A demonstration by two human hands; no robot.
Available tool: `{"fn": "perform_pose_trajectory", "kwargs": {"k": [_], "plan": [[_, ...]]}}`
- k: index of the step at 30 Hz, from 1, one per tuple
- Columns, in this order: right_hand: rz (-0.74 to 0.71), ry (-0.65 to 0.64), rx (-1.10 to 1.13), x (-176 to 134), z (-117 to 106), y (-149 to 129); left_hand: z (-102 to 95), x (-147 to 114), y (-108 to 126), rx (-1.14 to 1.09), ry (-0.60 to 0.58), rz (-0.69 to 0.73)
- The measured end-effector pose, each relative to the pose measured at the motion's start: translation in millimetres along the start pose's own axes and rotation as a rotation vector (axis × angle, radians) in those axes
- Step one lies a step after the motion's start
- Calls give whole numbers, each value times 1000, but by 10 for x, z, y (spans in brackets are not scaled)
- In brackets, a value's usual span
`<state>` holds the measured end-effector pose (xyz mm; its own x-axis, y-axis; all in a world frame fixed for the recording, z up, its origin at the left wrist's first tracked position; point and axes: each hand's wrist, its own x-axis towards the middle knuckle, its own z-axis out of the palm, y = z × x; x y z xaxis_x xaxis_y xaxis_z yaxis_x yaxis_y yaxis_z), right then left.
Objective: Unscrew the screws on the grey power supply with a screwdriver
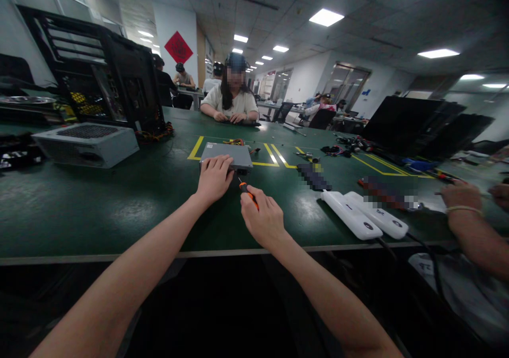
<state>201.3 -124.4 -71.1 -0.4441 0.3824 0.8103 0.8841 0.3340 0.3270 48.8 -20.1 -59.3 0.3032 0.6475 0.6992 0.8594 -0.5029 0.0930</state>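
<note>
A grey metal computer power supply [234, 154] lies on the green table in front of me, with its power socket facing my side. My left hand [214, 180] grips its near left part, fingers over the top and the thumb down by the front face. In my right hand [262, 215] is an orange and black screwdriver [244, 187], fingers closed round its handle. The blade points up toward the power supply's front face near the socket; whether the tip touches cannot be made out. Coloured cables [235, 142] come out behind the power supply.
A larger power supply [89, 145] and an open black computer case [115, 77] stand at left. To the right lie white power strips [352, 215], loose cables [348, 145] and black monitors [405, 119]. A co-worker's hand [461, 196] is at far right; another person [233, 101] sits opposite.
</note>
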Motion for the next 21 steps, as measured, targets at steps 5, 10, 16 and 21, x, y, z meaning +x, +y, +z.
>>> {"fn": "perform_pose_trajectory", "kwargs": {"k": [5,10,16,21], "plan": [[74,-126,-10,30,-114,-167,-4,3,5,7,-8,-6],[216,-136,-1,147,-170,-179,-2,5,2,2,-6,1],[280,-186,119,203,-219,-246,15,5,-10,-16,3,4],[229,-109,204,155,-114,-272,28,11,-20,-9,-9,-5]]}}
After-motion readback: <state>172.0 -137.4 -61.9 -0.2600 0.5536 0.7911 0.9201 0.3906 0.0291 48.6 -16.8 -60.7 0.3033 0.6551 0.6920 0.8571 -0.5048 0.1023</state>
